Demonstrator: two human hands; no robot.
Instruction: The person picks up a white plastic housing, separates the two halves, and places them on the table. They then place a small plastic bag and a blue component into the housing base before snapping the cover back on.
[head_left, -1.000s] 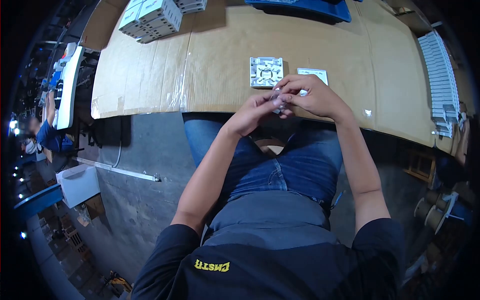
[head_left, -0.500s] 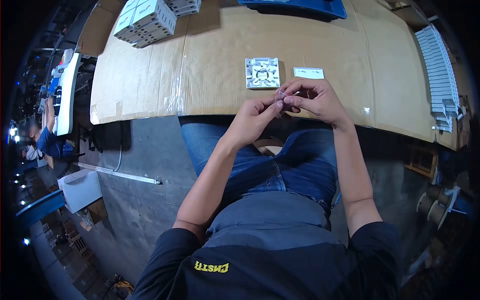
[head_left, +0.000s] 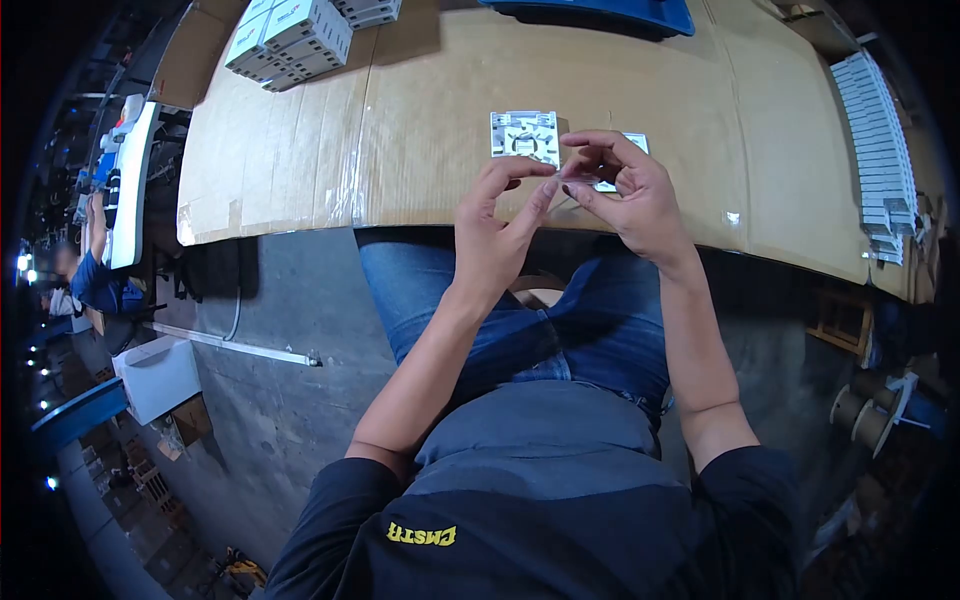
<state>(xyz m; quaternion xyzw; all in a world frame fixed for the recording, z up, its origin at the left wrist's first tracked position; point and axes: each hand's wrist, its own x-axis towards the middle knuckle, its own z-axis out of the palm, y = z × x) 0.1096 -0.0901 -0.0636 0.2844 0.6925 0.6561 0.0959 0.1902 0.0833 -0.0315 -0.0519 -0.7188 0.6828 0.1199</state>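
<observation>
In front of me, near the table's edge, my left hand (head_left: 490,225) and my right hand (head_left: 638,205) meet at their fingertips. Between them is a small, thin, see-through piece (head_left: 574,181), too small and blurred to name. Thumb and forefinger of each hand pinch at it from either side. Just beyond the fingers lies an open white plastic box (head_left: 524,128) with a round ring moulded in its middle. A flat white panel (head_left: 637,142) on the table is partly covered by my right hand.
Stacked white boxes (head_left: 300,40) stand at the back left, with a blue tray (head_left: 610,15) at the back. A long row of white pieces (head_left: 875,150) lines the right side. Cardboard (head_left: 430,120) covers the table. Far left, another person (head_left: 97,280) sits at a white table.
My hands have lifted slightly and drawn a little apart, and the fingers have opened out from a tight cluster. The see-through piece shows more between them. The right hand covers more of the panel.
</observation>
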